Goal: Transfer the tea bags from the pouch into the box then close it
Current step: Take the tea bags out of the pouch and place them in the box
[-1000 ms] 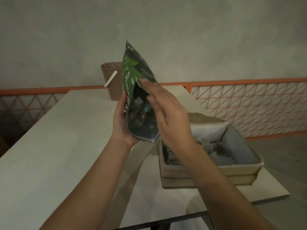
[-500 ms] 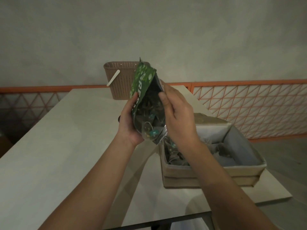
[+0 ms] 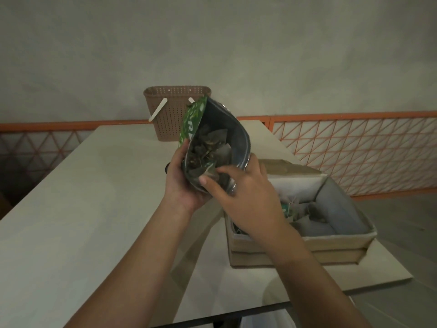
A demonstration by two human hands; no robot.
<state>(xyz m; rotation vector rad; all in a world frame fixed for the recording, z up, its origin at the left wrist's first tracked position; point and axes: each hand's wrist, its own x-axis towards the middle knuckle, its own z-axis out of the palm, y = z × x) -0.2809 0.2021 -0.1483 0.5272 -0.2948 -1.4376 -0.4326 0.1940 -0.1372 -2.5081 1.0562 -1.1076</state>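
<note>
Holding the green pouch [image 3: 192, 125] by its lower left side, the left hand [image 3: 181, 183] keeps it tilted with the open mouth facing the person. The fingers of this hand are wrapped and pressed on the pouch. The right hand [image 3: 246, 197] reaches into the mouth; thumb and first finger are close together on the tea bags [image 3: 212, 147] near the lip, but whether they already pinch one cannot be told. Many bags are inside the pouch, and a few lie in the open cardboard box [image 3: 300, 242], which stands on the table [image 3: 82, 209] just beside the hands, to the right. A brown basket [image 3: 172, 112] stands behind, at the far edge.

The risk from here — the pouch is not over the box but beside it, so a bag pulled out loosely may fall on the table. Strings also look tangled, and one pull could drag several bags out and spill them.
</note>
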